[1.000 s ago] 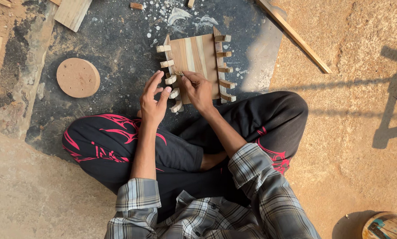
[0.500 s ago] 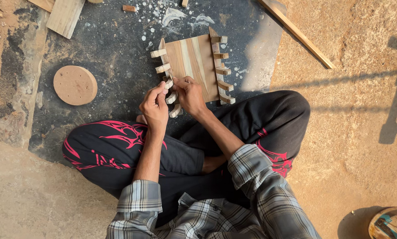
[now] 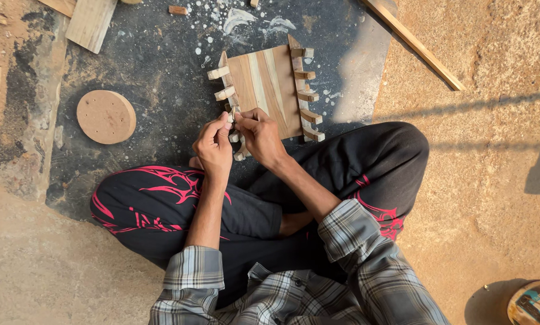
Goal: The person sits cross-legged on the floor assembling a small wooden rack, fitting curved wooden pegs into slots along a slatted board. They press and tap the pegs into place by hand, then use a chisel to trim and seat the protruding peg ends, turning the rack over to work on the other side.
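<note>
I sit cross-legged on the ground. A square wooden panel (image 3: 270, 87) of light and brown strips lies in front of my knees, with short wooden pegs sticking out along its left and right sides. My left hand (image 3: 214, 146) and my right hand (image 3: 259, 133) meet at the panel's lower left edge. Both pinch a small pale piece (image 3: 231, 117) next to one of the left pegs. What the piece is I cannot make out. My fingers hide the lower left pegs.
A round wooden disc (image 3: 106, 116) lies to the left on the dark mat (image 3: 161, 66). Plank offcuts (image 3: 91, 23) lie at the top left, and a long wooden strip (image 3: 414, 43) at the top right. Sandy ground surrounds the mat. A round painted object (image 3: 534, 303) sits at bottom right.
My hands have drawn closer together at the panel's lower left edge, and the view has shifted slightly.
</note>
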The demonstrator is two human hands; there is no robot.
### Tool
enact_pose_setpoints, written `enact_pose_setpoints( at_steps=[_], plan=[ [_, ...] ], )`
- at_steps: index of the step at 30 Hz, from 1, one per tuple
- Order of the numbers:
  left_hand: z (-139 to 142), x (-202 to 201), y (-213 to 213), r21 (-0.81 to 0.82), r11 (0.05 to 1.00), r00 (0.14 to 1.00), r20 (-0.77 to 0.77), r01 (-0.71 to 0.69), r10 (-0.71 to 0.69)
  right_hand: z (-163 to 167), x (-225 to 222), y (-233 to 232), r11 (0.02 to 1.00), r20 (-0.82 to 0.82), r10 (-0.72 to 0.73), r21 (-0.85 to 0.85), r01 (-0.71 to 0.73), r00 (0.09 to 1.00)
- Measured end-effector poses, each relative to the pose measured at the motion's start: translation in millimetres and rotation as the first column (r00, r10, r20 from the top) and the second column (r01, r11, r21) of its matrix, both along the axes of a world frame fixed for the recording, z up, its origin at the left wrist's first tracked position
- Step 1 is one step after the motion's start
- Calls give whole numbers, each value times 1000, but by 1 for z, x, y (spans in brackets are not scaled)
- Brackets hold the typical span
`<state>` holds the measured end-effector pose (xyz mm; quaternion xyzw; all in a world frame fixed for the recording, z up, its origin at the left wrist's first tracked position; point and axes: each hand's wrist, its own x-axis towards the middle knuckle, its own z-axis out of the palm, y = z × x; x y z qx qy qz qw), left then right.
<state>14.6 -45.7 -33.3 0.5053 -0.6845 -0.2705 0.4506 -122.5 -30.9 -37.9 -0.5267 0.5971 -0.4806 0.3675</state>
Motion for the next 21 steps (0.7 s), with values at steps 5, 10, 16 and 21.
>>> enact_pose_setpoints(
  at_steps=[5,10,16,21],
  plan=[
    [-2,1,-2,49,999,1000,-22,-9,10,-2,-4,-10,984,107,-52,172,33,993],
    [-1,1,-4,63,998,1000,-29,-3,5,5,-4,-15,986,-5,-43,162,43,999],
    [0,0,-2,78,997,999,-33,-20,23,13,-4,-10,997,-76,-17,79,23,997],
    [0,2,-4,174,985,993,-116,-15,36,6,-21,-24,958,308,-38,283,-53,951]
  ],
)
